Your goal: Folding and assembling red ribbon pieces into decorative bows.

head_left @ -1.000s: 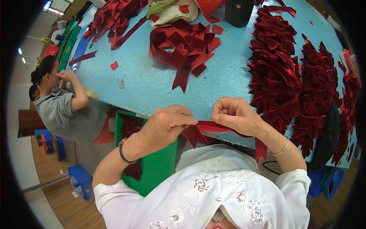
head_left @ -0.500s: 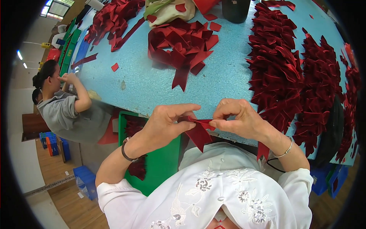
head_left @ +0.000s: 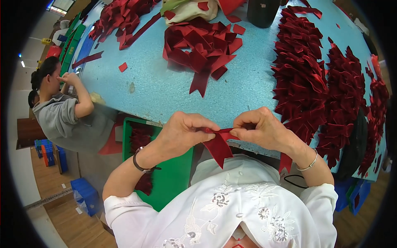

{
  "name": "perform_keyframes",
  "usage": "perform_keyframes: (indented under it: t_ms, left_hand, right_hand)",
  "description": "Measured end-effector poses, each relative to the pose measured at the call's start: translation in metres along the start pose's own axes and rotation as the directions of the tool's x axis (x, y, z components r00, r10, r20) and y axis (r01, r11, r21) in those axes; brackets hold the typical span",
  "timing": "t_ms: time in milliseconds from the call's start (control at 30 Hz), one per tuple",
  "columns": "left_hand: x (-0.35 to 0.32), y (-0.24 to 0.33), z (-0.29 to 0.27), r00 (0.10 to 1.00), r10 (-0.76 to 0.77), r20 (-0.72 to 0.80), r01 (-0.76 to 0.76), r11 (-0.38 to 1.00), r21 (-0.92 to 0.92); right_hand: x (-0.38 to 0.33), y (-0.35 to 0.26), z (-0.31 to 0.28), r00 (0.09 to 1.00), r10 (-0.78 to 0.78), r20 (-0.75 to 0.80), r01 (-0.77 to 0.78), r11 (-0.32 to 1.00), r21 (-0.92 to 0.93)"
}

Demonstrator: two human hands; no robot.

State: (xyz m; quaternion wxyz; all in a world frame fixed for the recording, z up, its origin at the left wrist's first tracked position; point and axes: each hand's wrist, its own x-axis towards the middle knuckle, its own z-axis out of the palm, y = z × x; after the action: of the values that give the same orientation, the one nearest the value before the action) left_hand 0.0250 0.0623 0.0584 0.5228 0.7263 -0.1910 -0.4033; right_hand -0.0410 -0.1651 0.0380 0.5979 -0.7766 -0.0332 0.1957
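Note:
Just off the table's near edge I pinch a dark red velvet ribbon [head_left: 219, 152] between both hands. My left hand [head_left: 184, 132] closes thumb and forefinger on its left part, and a notched tail hangs below. My right hand [head_left: 260, 129] grips the same ribbon a short way to the right. Another notched red tail [head_left: 285, 162] dangles under my right wrist; where it leads is hidden. Beyond my hands a tangled heap of cut red ribbons [head_left: 200, 47] lies on the light blue table [head_left: 157, 89].
Rows of finished-looking red bows [head_left: 300, 74] cover the table's right side. More ribbon [head_left: 120, 20] is heaped far left, near a dark cylindrical container [head_left: 262, 12] and a pale cloth bag [head_left: 190, 11]. A green crate [head_left: 175, 182] holds red pieces at my left. A person in grey [head_left: 62, 118] sits left.
My left thumb and forefinger have come together on the ribbon, nearer my right hand. The hanging tail has shifted slightly right and down. The whole view has turned a little.

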Motion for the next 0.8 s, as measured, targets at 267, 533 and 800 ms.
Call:
perform_keyframes:
  t_ms: [267,533,800]
  left_hand:
    - [-0.002,-0.005,0.002,1.000,-0.014,0.021,0.016,0.993,-0.115]
    - [0.005,-0.007,0.010,0.998,-0.059,0.011,0.060,0.961,-0.271]
    - [0.013,-0.009,0.017,0.995,-0.086,-0.050,0.063,0.935,-0.349]
  right_hand:
    - [0.005,-0.002,-0.001,0.999,0.002,0.048,-0.003,1.000,0.017]
    - [0.001,-0.002,0.000,0.996,-0.083,-0.036,0.080,0.993,-0.082]
    - [-0.001,-0.004,0.010,0.809,-0.583,-0.077,0.395,0.636,-0.663]
